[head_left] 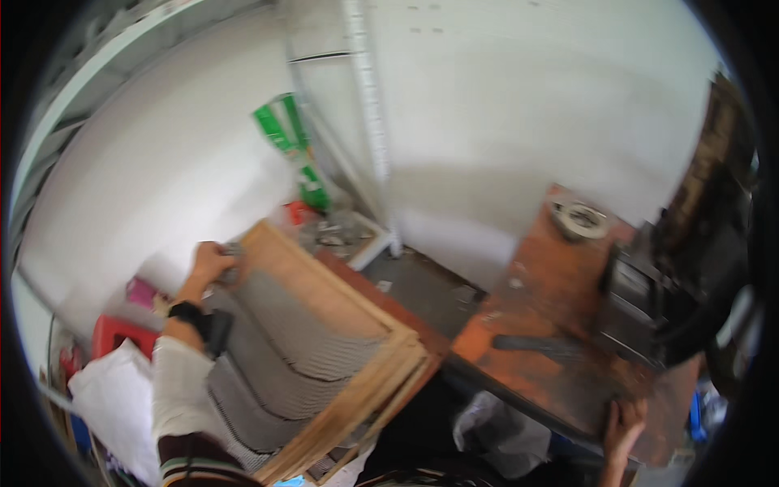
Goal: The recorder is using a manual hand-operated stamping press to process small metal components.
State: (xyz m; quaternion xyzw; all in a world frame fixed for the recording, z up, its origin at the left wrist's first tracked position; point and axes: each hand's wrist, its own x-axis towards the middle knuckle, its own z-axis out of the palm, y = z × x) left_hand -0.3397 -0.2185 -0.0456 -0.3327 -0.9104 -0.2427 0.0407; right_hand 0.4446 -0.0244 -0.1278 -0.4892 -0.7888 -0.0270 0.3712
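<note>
On the left, a shallow wooden tray [369, 316] holds dense rows of small grey metal pieces [284, 341], with part of its far end bare. My left hand [213, 261], with a dark band at the wrist, reaches to the tray's far left corner. Its fingers are closed around something small and greyish, too blurred to name. At the lower right, my right hand [625, 424] rests its outstretched fingers on the near edge of a worn orange-brown metal table [527, 296], with nothing visible in them.
A dark machine [641, 300] stands on the table's right side. Also on it are a round metal part [580, 219] and a dark flat bar [527, 344]. Behind the tray are a green bag [292, 146] and a box of scraps [349, 239]. A red container [122, 334] stands left.
</note>
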